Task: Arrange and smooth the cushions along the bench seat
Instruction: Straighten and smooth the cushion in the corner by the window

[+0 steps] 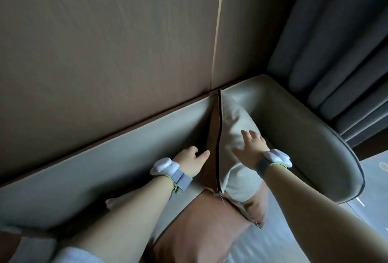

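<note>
From the head view, a two-tone cushion (pixel 233 128), pale on one face and brown on the other with a dark zipper (pixel 218 147) along its top edge, stands on edge on the counter (pixel 84 174), its far corner pushed in against the wood-panelled wall (pixel 105 42). A second, brown cushion (pixel 201 227) lies flat in front, nearer the person. The left hand (pixel 192 163) rests on the brown face, thumb near the zipper edge, its grip loosely curled and closed on nothing that I can see. The right hand (pixel 251 147) lies flat on the pale face, fingers spread wide, holding nothing. To do this well, I judge the two palms should press toward each other evenly, then the right should stroke outward toward the padded end (pixel 304 136) beside the curtain (pixel 340 52), so the creases run out and the cushion stays upright instead of tipping onto the brown one.
</note>
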The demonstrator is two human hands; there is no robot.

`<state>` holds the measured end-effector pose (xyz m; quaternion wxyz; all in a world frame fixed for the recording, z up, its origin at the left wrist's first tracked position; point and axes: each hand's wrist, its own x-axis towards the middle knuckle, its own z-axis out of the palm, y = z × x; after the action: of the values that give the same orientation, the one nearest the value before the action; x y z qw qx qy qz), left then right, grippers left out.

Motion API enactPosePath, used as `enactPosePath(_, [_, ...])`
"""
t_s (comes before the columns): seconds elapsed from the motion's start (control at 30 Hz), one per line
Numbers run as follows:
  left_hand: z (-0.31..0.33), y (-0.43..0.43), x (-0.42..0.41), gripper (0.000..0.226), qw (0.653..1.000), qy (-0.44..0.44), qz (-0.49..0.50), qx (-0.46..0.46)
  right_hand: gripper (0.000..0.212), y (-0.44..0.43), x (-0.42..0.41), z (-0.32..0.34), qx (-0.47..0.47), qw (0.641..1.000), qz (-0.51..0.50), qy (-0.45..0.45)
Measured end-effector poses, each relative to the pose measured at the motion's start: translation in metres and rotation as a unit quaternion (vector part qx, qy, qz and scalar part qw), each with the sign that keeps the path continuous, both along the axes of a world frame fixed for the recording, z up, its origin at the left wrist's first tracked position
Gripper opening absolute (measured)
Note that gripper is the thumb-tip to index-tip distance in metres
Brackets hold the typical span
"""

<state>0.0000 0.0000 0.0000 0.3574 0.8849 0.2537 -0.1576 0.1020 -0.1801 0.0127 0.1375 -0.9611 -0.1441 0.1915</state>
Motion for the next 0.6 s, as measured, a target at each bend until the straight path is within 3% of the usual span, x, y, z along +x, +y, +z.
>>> enactPosePath(0.37, [-0.032, -0.042, 0.055, 0.067, 0.994, 0.097, 0.02, -0.048, 0.073, -0.003, 0.02, -0.039, 0.026, 0.998, -0.047, 0.033])
enactPosePath(0.6, [-0.045, -0.054, 0.069, 0.084, 0.986, 0.082, 0.108, -0.101, 0.078, -0.009, 0.023, -0.063, 0.078, 0.994, -0.044, 0.056])
